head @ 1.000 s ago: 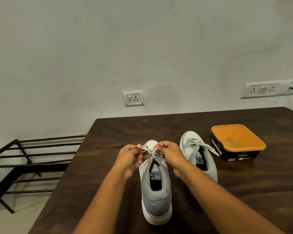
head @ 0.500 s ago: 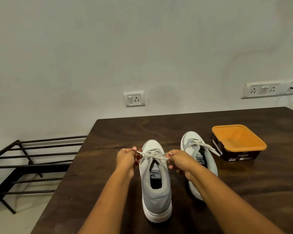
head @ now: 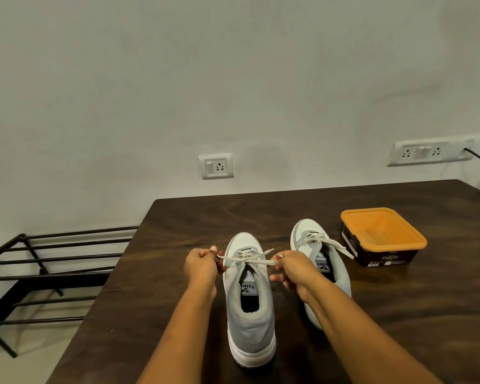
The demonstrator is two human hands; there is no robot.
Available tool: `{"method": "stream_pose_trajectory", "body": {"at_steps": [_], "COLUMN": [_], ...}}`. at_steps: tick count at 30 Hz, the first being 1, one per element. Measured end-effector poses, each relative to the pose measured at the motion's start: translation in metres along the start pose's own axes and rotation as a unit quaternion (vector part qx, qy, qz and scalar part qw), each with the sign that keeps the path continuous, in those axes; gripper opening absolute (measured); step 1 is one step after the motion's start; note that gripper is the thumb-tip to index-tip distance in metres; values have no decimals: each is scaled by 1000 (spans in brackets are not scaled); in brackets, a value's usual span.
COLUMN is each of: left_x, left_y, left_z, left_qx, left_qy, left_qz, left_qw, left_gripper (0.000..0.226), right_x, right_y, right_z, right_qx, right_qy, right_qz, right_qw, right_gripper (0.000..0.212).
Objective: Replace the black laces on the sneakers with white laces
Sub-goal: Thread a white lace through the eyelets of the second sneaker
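Two bare forearms, left hand (head: 201, 266), right hand (head: 295, 270), dark red polish on nails of the fingers (head: 279, 258)

1. Insole tag (head: 247, 289) in the grey sneaker (head: 250, 322) standing between the left hand (head: 201, 266) and the right hand (head: 293, 268): black lettering is reading "Velar", with the word's end being cut off at the shoe opening. A small triangular logo is sitting beside it.
2. Matching tag (head: 324, 266) in the second sneaker (head: 305, 236), just behind the right hand: the same lettering is showing only in part.
3. Orange-topped black tub (head: 383, 239), well to the right of the right hand: white print on its side is showing too small to read.
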State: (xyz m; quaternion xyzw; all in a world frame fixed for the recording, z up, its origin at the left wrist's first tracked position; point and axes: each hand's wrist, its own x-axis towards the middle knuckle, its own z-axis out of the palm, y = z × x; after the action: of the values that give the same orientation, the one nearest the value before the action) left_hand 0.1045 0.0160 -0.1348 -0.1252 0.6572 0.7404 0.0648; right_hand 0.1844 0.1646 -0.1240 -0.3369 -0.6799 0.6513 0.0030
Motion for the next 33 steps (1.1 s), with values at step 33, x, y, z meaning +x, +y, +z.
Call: {"method": "stream_pose_trajectory", "body": {"at_steps": [33], "left_x": [-82], "left_y": [4], "left_z": [21], "left_qx": [349], "left_qy": [-107], "left_qz": [240], "left_qw": [899], "left_gripper": [21], "right_x": [-80], "right_y": [-3], "right_z": [-46], "right_qx": [-439], "right_qy": [152], "right_qz": [-119], "right_qw": [877], "right_gripper": [33]}}
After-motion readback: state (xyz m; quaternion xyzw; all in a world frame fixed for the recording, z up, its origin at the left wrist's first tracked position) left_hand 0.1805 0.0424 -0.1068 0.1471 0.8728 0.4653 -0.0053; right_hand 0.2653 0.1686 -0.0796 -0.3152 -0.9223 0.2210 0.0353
